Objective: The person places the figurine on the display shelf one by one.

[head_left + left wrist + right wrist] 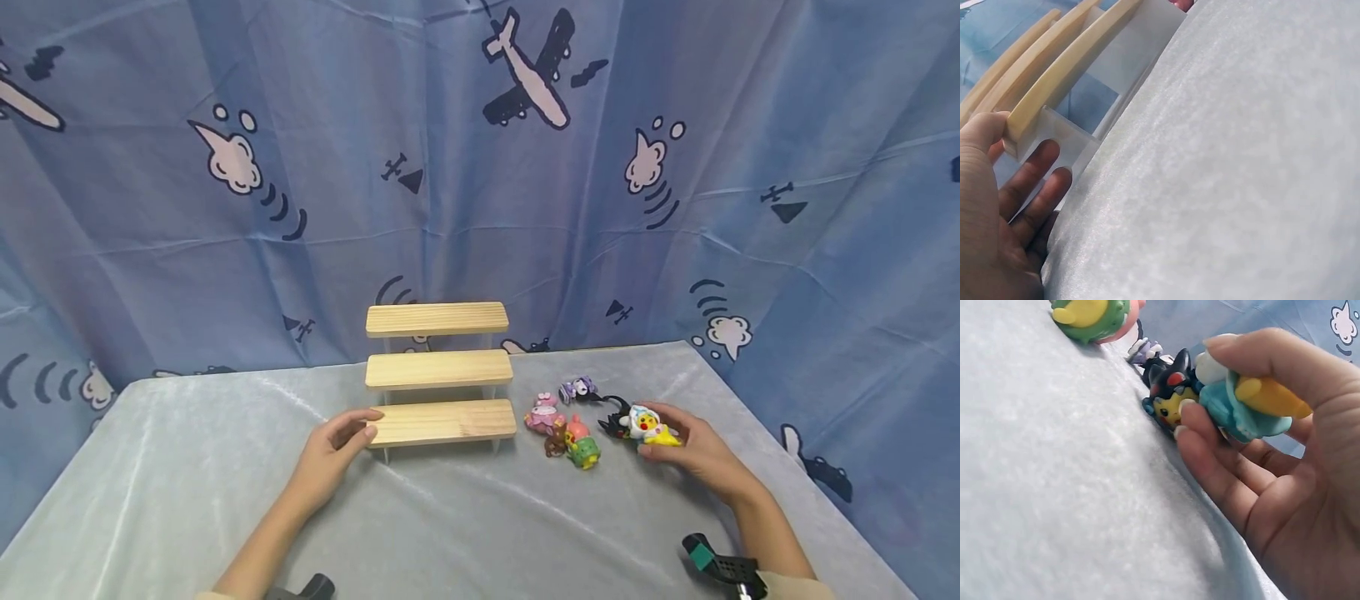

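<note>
A three-step wooden shelf (438,371) stands at the middle back of the table. My left hand (360,427) grips the left end of its lowest step (1054,78), thumb on top and fingers curled behind the clear side panel (1063,140). To the right, my right hand (656,437) pinches a white, teal and yellow figurine (1241,406) just above the cloth. A black and yellow figurine (1169,394) lies against it. My left hand (1022,153) and right hand (1207,381) fill the wrist views.
Between shelf and right hand lie a pink figurine (543,414), a purple one (577,389), a green and pink one (582,450) and a small brown one (555,447). Grey cloth (187,483) covers the table; a blue aeroplane-print curtain (300,167) hangs behind.
</note>
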A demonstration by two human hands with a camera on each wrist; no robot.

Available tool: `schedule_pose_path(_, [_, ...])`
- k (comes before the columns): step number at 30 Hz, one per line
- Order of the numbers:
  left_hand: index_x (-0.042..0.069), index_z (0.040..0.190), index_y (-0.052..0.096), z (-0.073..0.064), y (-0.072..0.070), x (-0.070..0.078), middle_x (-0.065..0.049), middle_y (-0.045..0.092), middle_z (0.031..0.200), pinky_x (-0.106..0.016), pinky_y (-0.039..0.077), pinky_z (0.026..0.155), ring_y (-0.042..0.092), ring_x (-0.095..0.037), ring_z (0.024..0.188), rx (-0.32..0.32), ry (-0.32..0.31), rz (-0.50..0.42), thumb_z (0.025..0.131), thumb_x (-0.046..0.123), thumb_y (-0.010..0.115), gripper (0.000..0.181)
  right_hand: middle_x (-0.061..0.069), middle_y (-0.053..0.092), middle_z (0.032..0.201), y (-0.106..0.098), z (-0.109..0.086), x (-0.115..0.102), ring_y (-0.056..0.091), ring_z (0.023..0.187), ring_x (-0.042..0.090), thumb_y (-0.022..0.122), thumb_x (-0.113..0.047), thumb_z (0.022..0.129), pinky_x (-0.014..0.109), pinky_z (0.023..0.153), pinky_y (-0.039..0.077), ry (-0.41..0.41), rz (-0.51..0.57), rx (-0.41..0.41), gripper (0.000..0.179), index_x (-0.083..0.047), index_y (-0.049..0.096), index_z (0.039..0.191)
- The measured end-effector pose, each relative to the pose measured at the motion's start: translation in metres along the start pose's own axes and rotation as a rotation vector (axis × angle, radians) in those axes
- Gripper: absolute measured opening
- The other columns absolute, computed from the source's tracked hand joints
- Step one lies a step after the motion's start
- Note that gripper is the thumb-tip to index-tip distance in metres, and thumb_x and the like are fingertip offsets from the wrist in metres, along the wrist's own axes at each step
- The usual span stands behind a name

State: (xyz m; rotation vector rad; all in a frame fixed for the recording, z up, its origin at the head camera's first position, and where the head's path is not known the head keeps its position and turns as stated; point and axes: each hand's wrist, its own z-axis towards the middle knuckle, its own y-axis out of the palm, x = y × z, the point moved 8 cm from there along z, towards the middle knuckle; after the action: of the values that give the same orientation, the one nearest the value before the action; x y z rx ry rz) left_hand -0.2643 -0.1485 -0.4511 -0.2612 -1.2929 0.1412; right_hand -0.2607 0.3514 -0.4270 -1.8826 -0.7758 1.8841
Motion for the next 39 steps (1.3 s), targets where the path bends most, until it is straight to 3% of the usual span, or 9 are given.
schedule_pose_path(2, [0.010,0.120,0.070,0.001,0.001,0.000,-0.012,0.072,0.122,-0.018,0.051,0.086,0.066,0.001,0.099,-0.006,0.006,-0.003,0.100,0.022,0.064,0.024,0.016,0.052,0.144,0.001,0.000,0.002,0.052,0.131,0.031,0.079,-0.016,0.085,0.051,0.103,0.047,-0.008,0.032,-0.001,0.074,-0.003,0.042,0.148])
schedule_pose_path(6, [0.009,0.120,0.070,0.002,0.003,0.002,-0.013,0.072,0.121,-0.019,0.052,0.085,0.065,0.001,0.098,-0.016,0.030,-0.011,0.100,0.020,0.064,0.024,-0.012,0.063,0.113,0.005,0.000,0.006,0.063,0.095,0.002,0.077,-0.001,0.084,0.023,0.077,0.055,-0.043,0.215,-0.005,0.061,-0.013,0.045,0.135])
schedule_pose_path(8, [0.009,0.120,0.070,0.001,0.004,0.003,-0.013,0.072,0.120,-0.019,0.052,0.084,0.065,0.001,0.097,-0.018,0.036,-0.021,0.100,0.020,0.064,0.024,-0.015,0.064,0.103,0.008,-0.001,0.008,0.062,0.086,-0.001,0.072,0.006,0.084,0.021,0.069,0.054,-0.066,0.348,-0.012,0.058,-0.019,0.046,0.130])
schedule_pose_path(11, [0.009,0.119,0.070,0.001,0.006,0.003,-0.014,0.072,0.119,-0.019,0.052,0.083,0.065,0.001,0.095,-0.016,0.037,-0.034,0.100,0.019,0.064,0.023,-0.014,0.062,0.099,0.009,-0.004,0.011,0.059,0.079,-0.001,0.069,0.009,0.087,0.020,0.062,0.052,-0.081,0.451,0.013,0.058,-0.027,0.051,0.128])
schedule_pose_path(18, [0.009,0.120,0.070,0.003,0.010,0.002,-0.013,0.072,0.116,-0.021,0.052,0.081,0.064,0.000,0.092,-0.019,0.024,-0.039,0.100,0.020,0.064,0.024,-0.016,0.069,0.104,0.009,-0.008,0.016,0.059,0.079,-0.001,0.062,0.003,0.095,0.021,0.058,0.050,-0.059,0.522,0.033,0.050,-0.031,0.053,0.130])
schedule_pose_path(25, [0.010,0.118,0.071,0.001,0.004,0.002,-0.010,0.073,0.119,-0.019,0.051,0.085,0.064,0.000,0.096,0.013,0.001,-0.012,0.100,0.021,0.064,0.023,-0.013,0.071,0.102,0.012,0.000,0.014,0.065,0.084,-0.001,0.062,0.001,0.097,0.022,0.062,0.054,-0.077,0.486,0.013,0.048,-0.029,0.051,0.133])
schedule_pose_path(30, [0.011,0.118,0.071,0.000,0.002,0.002,-0.009,0.073,0.121,-0.018,0.050,0.087,0.064,0.001,0.099,0.020,-0.002,0.003,0.100,0.022,0.064,0.023,-0.008,0.068,0.103,0.014,0.002,0.011,0.069,0.089,0.005,0.056,0.003,0.099,0.028,0.073,0.061,-0.120,0.597,-0.032,0.050,-0.028,0.047,0.138])
schedule_pose_path(34, [0.011,0.118,0.071,0.000,0.001,0.002,-0.009,0.073,0.121,-0.018,0.050,0.086,0.064,0.000,0.098,0.021,-0.007,0.006,0.100,0.022,0.064,0.023,-0.007,0.066,0.107,0.014,0.002,0.010,0.071,0.093,0.008,0.045,-0.004,0.106,0.031,0.077,0.062,-0.139,0.668,-0.081,0.042,-0.029,0.045,0.140])
schedule_pose_path(39, [0.010,0.119,0.071,0.000,0.000,0.002,-0.010,0.073,0.120,-0.018,0.050,0.085,0.064,0.000,0.096,0.020,-0.005,-0.005,0.100,0.022,0.064,0.023,-0.004,0.063,0.123,0.015,0.000,0.000,0.068,0.109,0.013,0.020,-0.011,0.110,0.034,0.089,0.059,-0.211,0.864,-0.234,0.046,-0.029,0.041,0.147])
